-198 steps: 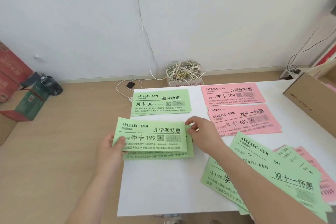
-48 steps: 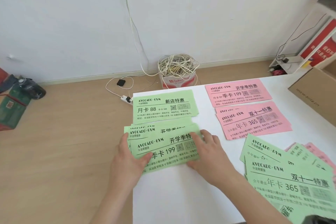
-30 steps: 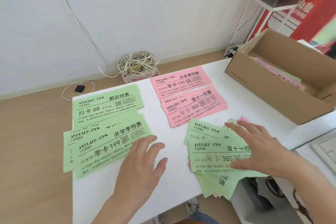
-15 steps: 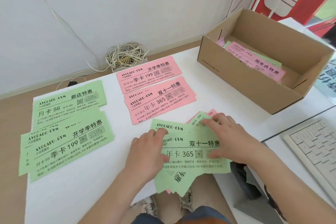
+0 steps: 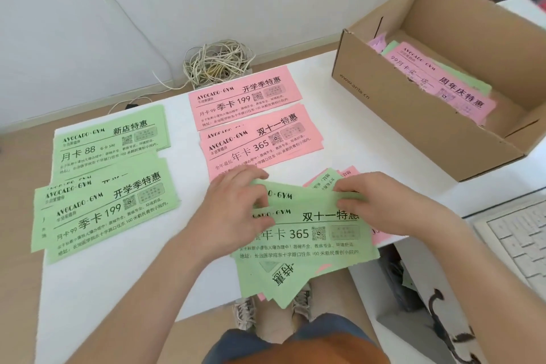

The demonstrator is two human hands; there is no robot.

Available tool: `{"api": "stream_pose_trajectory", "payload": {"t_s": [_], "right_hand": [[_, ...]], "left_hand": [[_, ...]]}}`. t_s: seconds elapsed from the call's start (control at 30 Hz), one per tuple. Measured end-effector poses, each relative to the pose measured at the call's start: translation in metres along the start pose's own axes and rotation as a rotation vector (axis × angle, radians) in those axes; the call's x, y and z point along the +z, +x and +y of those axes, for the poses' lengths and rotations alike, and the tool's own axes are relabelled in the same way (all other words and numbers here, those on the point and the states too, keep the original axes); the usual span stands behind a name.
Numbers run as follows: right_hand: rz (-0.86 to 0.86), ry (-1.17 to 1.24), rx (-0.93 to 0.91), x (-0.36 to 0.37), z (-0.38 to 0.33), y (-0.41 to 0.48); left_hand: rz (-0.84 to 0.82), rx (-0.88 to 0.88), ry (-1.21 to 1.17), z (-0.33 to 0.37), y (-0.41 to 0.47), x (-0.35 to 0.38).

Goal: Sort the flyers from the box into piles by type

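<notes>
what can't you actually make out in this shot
Head view only:
- Lower flyers of the mixed pile: covered by its top sheet, the left hand and right hand.
- Flyers under the pink flyer in the box: hidden by it.
- Keyboard: cut by the right edge.
- Flyers' fine print: too small.

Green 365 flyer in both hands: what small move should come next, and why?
Probably lift the green 365 flyer off the mixed heap and start a new pile on bare table: left hand and right hand pinch it, and no laid-out pile shows green 365.
</notes>
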State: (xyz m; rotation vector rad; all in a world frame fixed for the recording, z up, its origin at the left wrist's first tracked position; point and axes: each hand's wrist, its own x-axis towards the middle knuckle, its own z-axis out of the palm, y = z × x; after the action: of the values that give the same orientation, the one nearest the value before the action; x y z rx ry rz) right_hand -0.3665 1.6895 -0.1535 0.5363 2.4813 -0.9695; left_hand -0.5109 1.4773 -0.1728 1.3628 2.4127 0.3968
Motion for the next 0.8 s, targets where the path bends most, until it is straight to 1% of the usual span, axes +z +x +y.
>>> {"api": "stream_pose_trajectory", "payload": {"t_s": [0.07,0.17,0.27,0.33,0.43,0.53,0.57,0.6,0.63,0.67,0.7,0.73,0.8], "right_hand": [[-0.045,0.041,0.004,-0.004,-0.002,0.004],[-0.049,0.141,-0.006,-0.007,-0.008,0.012],[-0.105,0.237,-0.050,-0.005,-0.021,0.021],[-0.083,0.274,-0.055,0.000,-0.032,0.031],[-0.047,0.308,-0.037,0.016,-0.056,0.048],[-0.055,0.320,-0.035,0.041,-0.086,0.063],[-0.056,0.305,-0.044,0.050,-0.097,0.067],[-0.058,0.282,-0.053,0.059,-0.107,0.071],[-0.066,0.261,-0.061,0.068,-0.117,0.074],[-0.077,0.239,-0.067,0.076,-0.127,0.076],[-0.086,0.216,-0.074,0.084,-0.135,0.077],[-0.090,0.197,-0.081,0.092,-0.142,0.079],[-0.093,0.187,-0.093,0.105,-0.152,0.080]], "left_hand": [[-0.025,-0.139,-0.178,-0.001,-0.007,-0.009],[-0.014,-0.383,-0.457,-0.012,-0.023,-0.021],[0.007,-0.497,-0.543,-0.032,-0.041,-0.026],[0.005,-0.565,-0.599,-0.045,-0.055,-0.029],[-0.001,-0.618,-0.571,-0.065,-0.079,-0.035],[0.013,-0.724,-0.397,-0.087,-0.104,-0.039],[0.009,-0.761,-0.275,-0.090,-0.111,-0.041],[0.025,-0.745,-0.079,-0.094,-0.117,-0.041],[0.063,-0.667,0.123,-0.097,-0.123,-0.037],[0.107,-0.573,0.236,-0.098,-0.128,-0.032],[0.130,-0.482,0.263,-0.096,-0.133,-0.028],[0.116,-0.400,0.235,-0.093,-0.137,-0.022],[-0.030,-0.313,0.122,-0.087,-0.145,-0.007]]}}
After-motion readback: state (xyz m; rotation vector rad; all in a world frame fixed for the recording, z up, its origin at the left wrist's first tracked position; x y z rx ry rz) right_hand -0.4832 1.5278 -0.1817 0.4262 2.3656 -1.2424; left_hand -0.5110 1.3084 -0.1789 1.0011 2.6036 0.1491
